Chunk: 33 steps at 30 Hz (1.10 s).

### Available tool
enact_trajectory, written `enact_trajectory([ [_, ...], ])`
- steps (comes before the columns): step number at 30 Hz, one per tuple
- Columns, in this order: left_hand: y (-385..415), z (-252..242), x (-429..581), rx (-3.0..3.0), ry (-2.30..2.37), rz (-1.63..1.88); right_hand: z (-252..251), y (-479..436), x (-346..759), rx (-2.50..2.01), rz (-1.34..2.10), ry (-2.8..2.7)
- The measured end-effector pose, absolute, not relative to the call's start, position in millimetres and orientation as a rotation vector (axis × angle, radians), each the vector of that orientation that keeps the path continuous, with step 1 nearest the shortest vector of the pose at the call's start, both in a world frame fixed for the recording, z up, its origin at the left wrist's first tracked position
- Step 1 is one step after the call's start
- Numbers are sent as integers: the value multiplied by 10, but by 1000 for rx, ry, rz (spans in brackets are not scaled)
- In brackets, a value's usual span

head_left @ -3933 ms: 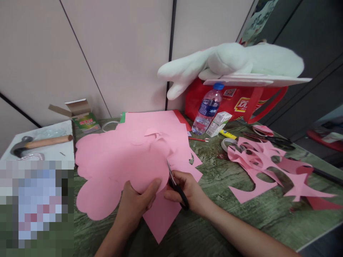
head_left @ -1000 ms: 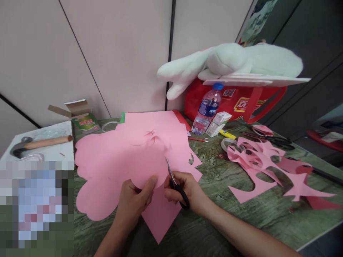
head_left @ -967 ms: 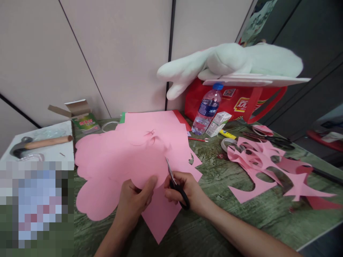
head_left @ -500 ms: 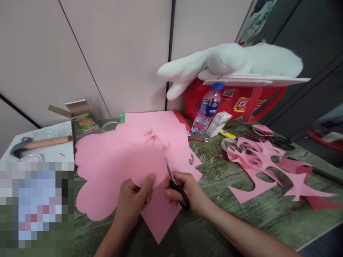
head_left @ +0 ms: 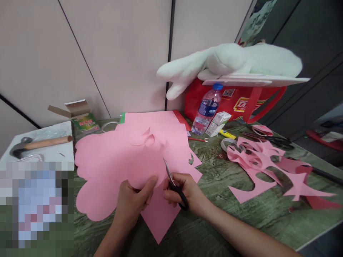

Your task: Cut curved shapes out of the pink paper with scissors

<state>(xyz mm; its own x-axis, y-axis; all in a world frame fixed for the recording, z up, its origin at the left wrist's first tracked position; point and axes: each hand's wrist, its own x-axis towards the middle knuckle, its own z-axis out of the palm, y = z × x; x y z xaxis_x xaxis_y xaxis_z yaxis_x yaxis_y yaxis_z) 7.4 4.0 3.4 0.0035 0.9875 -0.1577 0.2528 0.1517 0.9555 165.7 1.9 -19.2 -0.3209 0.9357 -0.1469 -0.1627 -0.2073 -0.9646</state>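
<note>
Pinched between the thumb and fingers of my left hand (head_left: 135, 200) is the lower edge of a rounded piece of pink paper (head_left: 143, 166). My right hand (head_left: 187, 191) grips black-handled scissors (head_left: 168, 170), their blades pointing up and away along the right edge of that piece. A thin curled strip of paper (head_left: 150, 140) rises beyond it. Underneath are pink sheets (head_left: 158, 119), one corner jutting toward me, and scalloped pink paper shapes (head_left: 98, 200) spread to the left. The same colour throughout makes some paper edges hard to tell apart.
Pink offcuts (head_left: 264, 160) lie at right near a tape roll (head_left: 227, 145) and a glue stick (head_left: 227, 134). Behind stand a water bottle (head_left: 206, 110), a small carton (head_left: 218, 124) and a red bag (head_left: 235, 101) beneath a white plush toy (head_left: 230, 60). A hammer (head_left: 48, 142) rests at left.
The scissors and my right hand have shifted slightly left. My left thumb has moved a little right, and the curled strip has changed shape slightly.
</note>
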Motion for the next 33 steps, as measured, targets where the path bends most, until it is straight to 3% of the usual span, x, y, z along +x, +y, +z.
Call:
enact_trajectory([
  [13, 42, 34, 81, 1370, 1465, 821, -193, 50, 1680, -948, 1600, -1209],
  [33, 55, 10, 74, 1355, 1407, 917, -181, 46, 1683, -1077, 1598, -1235],
])
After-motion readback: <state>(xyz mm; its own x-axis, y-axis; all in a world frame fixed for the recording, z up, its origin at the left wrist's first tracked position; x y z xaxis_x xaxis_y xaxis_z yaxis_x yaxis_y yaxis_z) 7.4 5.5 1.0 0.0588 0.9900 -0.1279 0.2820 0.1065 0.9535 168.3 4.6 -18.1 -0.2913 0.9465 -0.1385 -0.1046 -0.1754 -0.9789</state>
